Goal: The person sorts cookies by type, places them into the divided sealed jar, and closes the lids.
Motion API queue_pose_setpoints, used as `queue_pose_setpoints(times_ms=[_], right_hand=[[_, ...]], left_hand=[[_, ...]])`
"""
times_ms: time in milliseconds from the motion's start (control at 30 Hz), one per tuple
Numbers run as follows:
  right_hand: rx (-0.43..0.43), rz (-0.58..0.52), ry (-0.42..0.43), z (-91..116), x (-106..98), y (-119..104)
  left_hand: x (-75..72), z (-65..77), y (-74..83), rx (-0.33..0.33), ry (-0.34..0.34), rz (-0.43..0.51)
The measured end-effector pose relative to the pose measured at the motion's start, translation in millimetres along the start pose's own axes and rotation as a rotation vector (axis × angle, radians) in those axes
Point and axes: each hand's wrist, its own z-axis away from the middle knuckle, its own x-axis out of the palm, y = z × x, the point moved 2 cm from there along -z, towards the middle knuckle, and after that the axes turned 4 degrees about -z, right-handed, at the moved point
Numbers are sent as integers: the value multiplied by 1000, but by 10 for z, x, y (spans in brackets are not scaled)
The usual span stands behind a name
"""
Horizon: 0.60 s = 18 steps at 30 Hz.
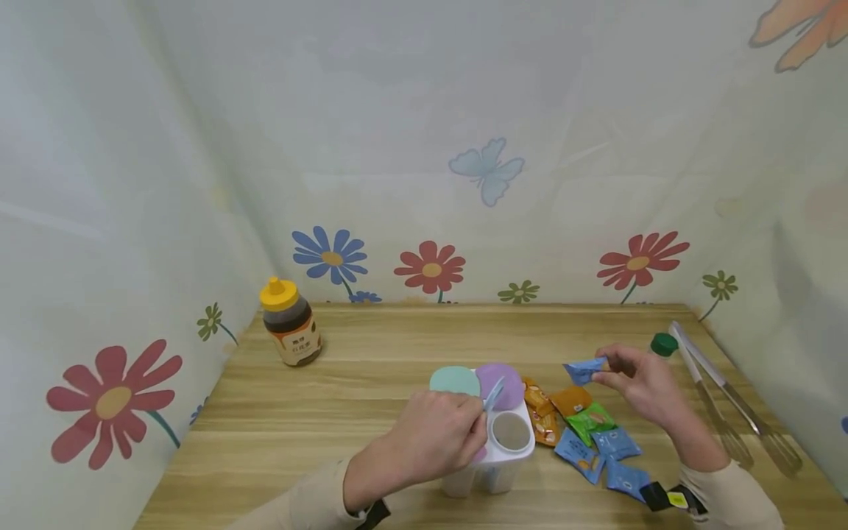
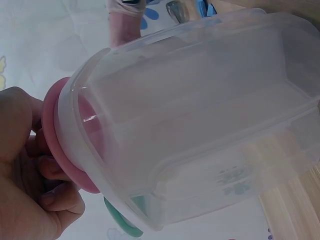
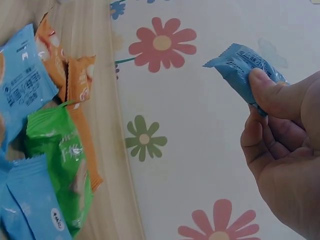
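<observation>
A clear storage container (image 2: 200, 115) with a white top (image 1: 523, 455) stands on the table. It carries round teal (image 1: 454, 380), purple (image 1: 503, 384) and pink (image 2: 70, 135) lids, and one round opening (image 1: 511, 431) is uncovered. My left hand (image 1: 433, 430) is over the top with fingers curled, pinching a light blue lid (image 1: 494, 393) that stands edge-on beside the opening. Its fingertips are partly hidden. My right hand (image 1: 639, 379) pinches a small blue snack packet (image 3: 245, 70) between thumb and fingers, raised above a pile of packets, including a green one (image 3: 62, 165).
Beside the container lie orange (image 1: 571, 400) and blue packets (image 1: 581, 455). A honey bottle (image 1: 291, 324) with a yellow cap stands at the back left. Metal tongs (image 1: 735, 401) lie at the right, near a green-capped bottle (image 1: 663, 345) partly behind my right hand.
</observation>
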Motion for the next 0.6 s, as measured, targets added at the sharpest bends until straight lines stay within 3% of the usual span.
queue_pose_setpoints(times_ms=[233, 600], right_hand=[[-15, -69, -25, 2, -6, -123], [-80, -105, -3, 26, -61, -390]], left_hand=[[13, 12, -4, -15, -12, 15], [24, 16, -14, 1, 36, 1]])
